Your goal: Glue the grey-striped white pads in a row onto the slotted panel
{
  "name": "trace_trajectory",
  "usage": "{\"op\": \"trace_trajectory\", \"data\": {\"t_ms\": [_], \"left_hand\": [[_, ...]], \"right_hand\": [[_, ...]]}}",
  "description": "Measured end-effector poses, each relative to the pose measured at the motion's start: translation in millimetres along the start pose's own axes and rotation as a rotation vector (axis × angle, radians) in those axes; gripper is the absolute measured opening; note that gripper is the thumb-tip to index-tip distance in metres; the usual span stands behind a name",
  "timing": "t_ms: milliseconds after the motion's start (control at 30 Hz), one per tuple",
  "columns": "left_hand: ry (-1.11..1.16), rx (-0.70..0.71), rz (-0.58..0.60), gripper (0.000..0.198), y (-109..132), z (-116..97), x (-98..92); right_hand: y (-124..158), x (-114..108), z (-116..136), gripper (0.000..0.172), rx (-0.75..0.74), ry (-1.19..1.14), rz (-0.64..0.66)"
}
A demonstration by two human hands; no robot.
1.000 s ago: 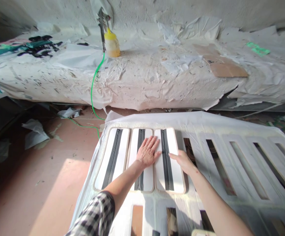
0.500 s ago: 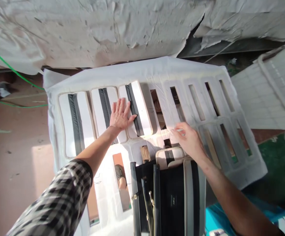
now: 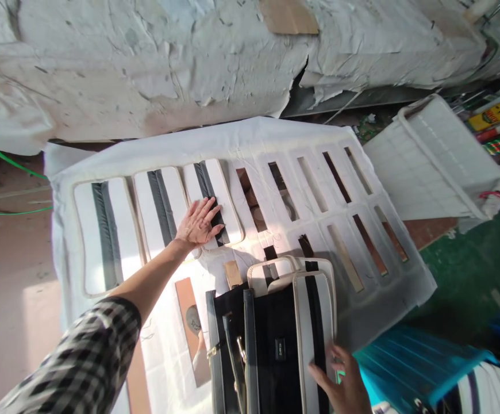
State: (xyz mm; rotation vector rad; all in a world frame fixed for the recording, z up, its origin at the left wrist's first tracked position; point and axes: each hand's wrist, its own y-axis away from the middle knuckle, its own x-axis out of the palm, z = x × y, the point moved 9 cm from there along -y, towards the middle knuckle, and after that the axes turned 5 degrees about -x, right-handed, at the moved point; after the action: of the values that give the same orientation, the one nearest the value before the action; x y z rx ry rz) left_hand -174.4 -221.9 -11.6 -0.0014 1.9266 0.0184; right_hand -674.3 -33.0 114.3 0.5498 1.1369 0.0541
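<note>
My left hand (image 3: 199,223) lies flat, fingers spread, on a white panel (image 3: 228,210) with a dark lengthwise strip and stitched beige edging. Two like panels, a middle one (image 3: 146,201) and a far-left one (image 3: 84,230), lie to its left on the white cloth-covered slotted board (image 3: 250,135). In front of me sits an open black bag (image 3: 269,328) with metal clasps and a small label. More striped panels (image 3: 307,322) lie at its right side. Over their right edge is my right hand (image 3: 340,376), slightly blurred, thumb and fingers apart; whether it touches them is unclear.
Slots run through the board (image 3: 388,293). At right stand a white plastic crate (image 3: 431,155) and, lower, a turquoise crate (image 3: 414,362). A paper-covered bench (image 3: 146,69) spans the back, and a green cord (image 3: 8,161) runs at left.
My right hand has moved from above the board's middle down to the right edge of the panels by the bag. My left hand stays flat on the third panel. The view has shifted right.
</note>
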Motion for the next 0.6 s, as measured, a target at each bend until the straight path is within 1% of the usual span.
{"op": "trace_trajectory", "data": {"t_ms": [67,167,267,333,467,533,600], "left_hand": [[-0.008,-0.039,-0.020,0.066,-2.1,1.6,0.8],[-0.039,-0.061,-0.015,0.067,-3.1,-0.7,2.8],[-0.066,-0.080,0.012,0.068,-3.4,-3.2,3.8],[-0.071,-0.093,0.024,0.069,-3.7,-4.4,3.1],[-0.074,-0.103,0.048,0.070,-4.2,-7.0,2.7],[-0.072,-0.109,0.060,0.070,-4.6,-7.6,4.2],[-0.063,-0.108,0.067,0.070,-5.1,-8.6,6.2]], "right_hand": [[0.5,2.6,-5.5,0.083,0.072,-0.044,-0.020],[-6.6,4.5,-7.4,0.087,0.084,-0.069,-0.025],[-11.3,10.3,-18.7,0.092,0.154,-0.078,0.032],[-10.0,11.9,-24.5,0.092,0.187,-0.072,0.037],[-5.8,6.8,-15.1,0.081,0.095,-0.066,-0.028],[-6.4,6.3,-11.2,0.079,0.079,-0.063,-0.017],[-9.1,5.4,-9.9,0.080,0.084,-0.056,0.002]]}}
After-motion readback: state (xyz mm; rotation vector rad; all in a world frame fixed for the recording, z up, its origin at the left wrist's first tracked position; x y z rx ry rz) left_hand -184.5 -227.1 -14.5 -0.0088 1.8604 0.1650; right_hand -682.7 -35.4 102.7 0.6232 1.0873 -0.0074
